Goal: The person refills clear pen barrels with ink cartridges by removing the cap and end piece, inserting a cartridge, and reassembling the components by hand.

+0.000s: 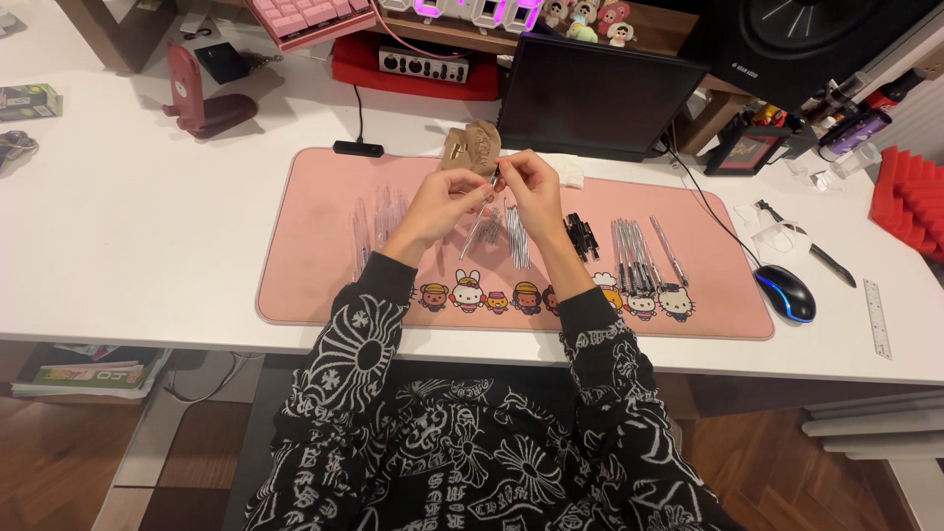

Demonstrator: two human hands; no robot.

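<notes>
We have a small, thin, dark pen part [496, 177] pinched between both sets of fingertips, held up above the far middle of the pink desk mat [315, 246], just in front of a tan pouch [474, 147]. It sits exactly where our two hands meet, so neither is nearer; the left hand [442, 205] comes at it from the left and below, the right hand [534, 193] from the right. Its long axis seems to run roughly upright, tilted a little, though it is too small and too covered by fingers for us to be sure. Both hands are closed on it, thumb against forefinger, with the other fingers curled in. It looks slim and dark with a slight glint, and we cannot tell its exact kind. Under our hands, on the mat, lie sorted rows: clear tubes [379, 221] to the left, thin silvery refills [516, 234] in the middle, short black pieces [581, 236] just right of them, and a bundle of grey pens [634, 256] further right. Off the mat on the white desk [147, 226], a black mouse with a blue glow [785, 293] rests to the right, near a clear ruler [876, 317], with a dark monitor [600, 93] standing behind.
</notes>
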